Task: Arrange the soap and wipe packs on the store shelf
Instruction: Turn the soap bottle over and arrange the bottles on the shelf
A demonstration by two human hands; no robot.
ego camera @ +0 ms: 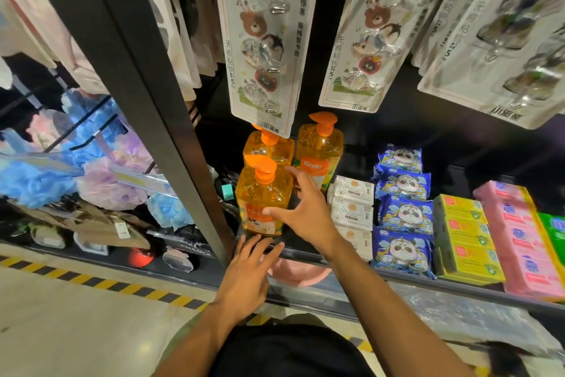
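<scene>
Three orange soap pump bottles stand at the left end of the dark shelf [305, 249]: a front one [260, 196], one behind it [269, 147] and one to the right [319, 147]. My right hand [305, 211] is spread open against the front bottle's right side, fingers apart. My left hand [247, 272] hovers open just below the shelf edge under that bottle. White wipe packs [351, 208] and blue panda wipe packs [403, 214] lie in rows to the right. Yellow [464, 236], pink [519, 239] and green [555, 230] soap boxes follow.
Cards of hooks [263, 40] hang low over the bottles. A black upright post [146, 70] borders the shelf on the left; bath sponges [101, 168] hang beyond it. A pink basin [296, 272] sits under the shelf. Striped tape [91, 280] marks the floor.
</scene>
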